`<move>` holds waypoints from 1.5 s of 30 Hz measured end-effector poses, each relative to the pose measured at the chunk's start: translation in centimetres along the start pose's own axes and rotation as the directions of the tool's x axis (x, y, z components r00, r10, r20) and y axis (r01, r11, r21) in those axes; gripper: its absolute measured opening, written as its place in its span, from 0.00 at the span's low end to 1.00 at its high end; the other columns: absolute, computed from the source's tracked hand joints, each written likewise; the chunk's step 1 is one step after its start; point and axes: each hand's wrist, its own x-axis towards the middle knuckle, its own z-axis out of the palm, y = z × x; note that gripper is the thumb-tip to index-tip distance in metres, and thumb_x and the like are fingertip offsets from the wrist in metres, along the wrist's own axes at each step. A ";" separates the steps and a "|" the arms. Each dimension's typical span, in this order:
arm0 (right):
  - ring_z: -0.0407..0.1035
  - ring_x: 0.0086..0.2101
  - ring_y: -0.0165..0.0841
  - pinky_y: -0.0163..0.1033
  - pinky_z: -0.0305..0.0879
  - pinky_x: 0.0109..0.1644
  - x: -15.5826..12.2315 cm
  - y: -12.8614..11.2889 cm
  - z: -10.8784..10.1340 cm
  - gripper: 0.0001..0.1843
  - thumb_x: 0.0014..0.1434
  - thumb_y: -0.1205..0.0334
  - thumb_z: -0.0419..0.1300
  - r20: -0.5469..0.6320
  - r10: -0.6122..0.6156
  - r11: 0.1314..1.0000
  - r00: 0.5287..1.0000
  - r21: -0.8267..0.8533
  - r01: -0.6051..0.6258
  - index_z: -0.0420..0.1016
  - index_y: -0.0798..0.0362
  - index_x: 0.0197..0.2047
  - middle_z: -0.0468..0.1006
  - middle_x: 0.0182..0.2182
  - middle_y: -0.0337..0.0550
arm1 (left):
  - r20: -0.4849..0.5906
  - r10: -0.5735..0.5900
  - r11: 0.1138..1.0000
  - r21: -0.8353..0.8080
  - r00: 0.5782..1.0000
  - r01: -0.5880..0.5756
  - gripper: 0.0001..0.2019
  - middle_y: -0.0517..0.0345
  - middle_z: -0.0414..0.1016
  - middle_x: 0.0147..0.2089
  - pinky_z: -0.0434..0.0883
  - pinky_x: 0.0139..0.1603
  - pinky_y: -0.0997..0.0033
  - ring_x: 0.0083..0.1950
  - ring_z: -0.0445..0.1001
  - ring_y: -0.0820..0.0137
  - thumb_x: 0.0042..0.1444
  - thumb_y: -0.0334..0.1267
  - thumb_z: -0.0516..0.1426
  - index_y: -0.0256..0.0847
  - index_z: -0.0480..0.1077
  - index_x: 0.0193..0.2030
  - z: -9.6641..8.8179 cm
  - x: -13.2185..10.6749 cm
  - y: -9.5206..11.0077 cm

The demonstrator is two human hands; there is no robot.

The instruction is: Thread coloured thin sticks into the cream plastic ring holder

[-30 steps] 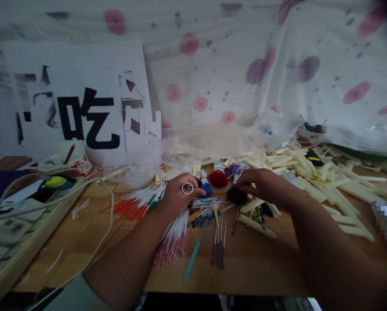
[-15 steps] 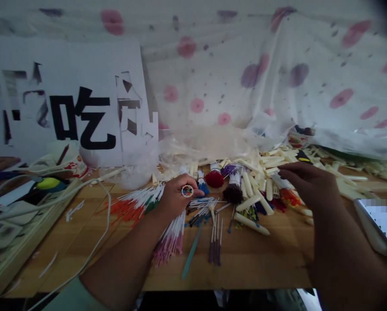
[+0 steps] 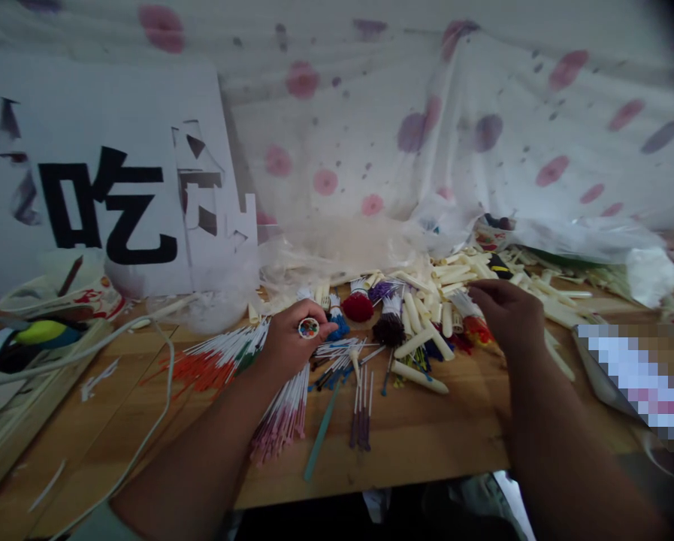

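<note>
My left hand (image 3: 285, 344) rests as a fist on the wooden table (image 3: 427, 443), pinching a small round thing with coloured dots (image 3: 309, 327) at its thumb. Under and beside it lie white sticks with orange tips (image 3: 201, 367) and with pink tips (image 3: 280, 421). My right hand (image 3: 509, 312) is curled, fingers down, at the edge of a pile of cream plastic tubes (image 3: 454, 274), touching a bundle of white sticks with red-orange tips (image 3: 472, 328). What it grips is hidden. Between my hands stand tufted bundles: red (image 3: 358, 306), dark (image 3: 389, 329), blue (image 3: 337, 324).
A teal stick (image 3: 319, 439) and purple-tipped sticks (image 3: 361, 421) lie near the front edge. A white sign with black characters (image 3: 105, 203) and a flowered sheet (image 3: 427, 135) stand behind. A pale cable (image 3: 145, 443) loops at the left; a blurred flat object (image 3: 635, 376) lies at the right.
My right hand has left the dark tufted bundle and moved right to the tube pile. My left hand has kept its grip. The view has turned a little rightwards.
</note>
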 end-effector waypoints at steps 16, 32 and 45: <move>0.71 0.30 0.41 0.43 0.62 0.32 -0.8 4.0 -3.3 0.18 0.53 0.45 0.55 0.356 0.196 0.849 0.914 -0.527 0.023 0.74 0.50 0.34 0.78 0.29 0.47 | 0.015 0.016 1.000 0.014 1.000 -0.017 0.08 0.66 0.68 0.24 0.62 0.29 0.78 0.25 0.64 0.78 0.49 0.34 0.62 0.38 0.66 0.24 0.1 -0.2 -0.3; 0.72 0.35 0.41 0.41 0.62 0.34 -1.5 4.5 -2.6 0.25 0.49 0.43 0.57 0.299 0.258 0.788 0.919 -0.615 -0.022 0.72 0.50 0.45 0.79 0.35 0.45 | 0.027 0.023 1.000 0.002 0.999 -0.023 0.08 0.65 0.69 0.25 0.63 0.29 0.77 0.26 0.66 0.77 0.49 0.35 0.62 0.38 0.67 0.25 0.1 -0.3 -0.1; 0.71 0.31 0.41 0.43 0.63 0.32 -3.8 1.5 -6.5 0.21 0.46 0.44 0.61 0.005 0.257 0.886 0.966 -0.400 -0.234 0.78 0.48 0.40 0.79 0.33 0.44 | -0.013 -0.004 1.000 0.025 1.000 0.005 0.08 0.66 0.68 0.24 0.62 0.29 0.78 0.25 0.65 0.77 0.48 0.36 0.62 0.39 0.67 0.25 -0.4 -0.1 -0.1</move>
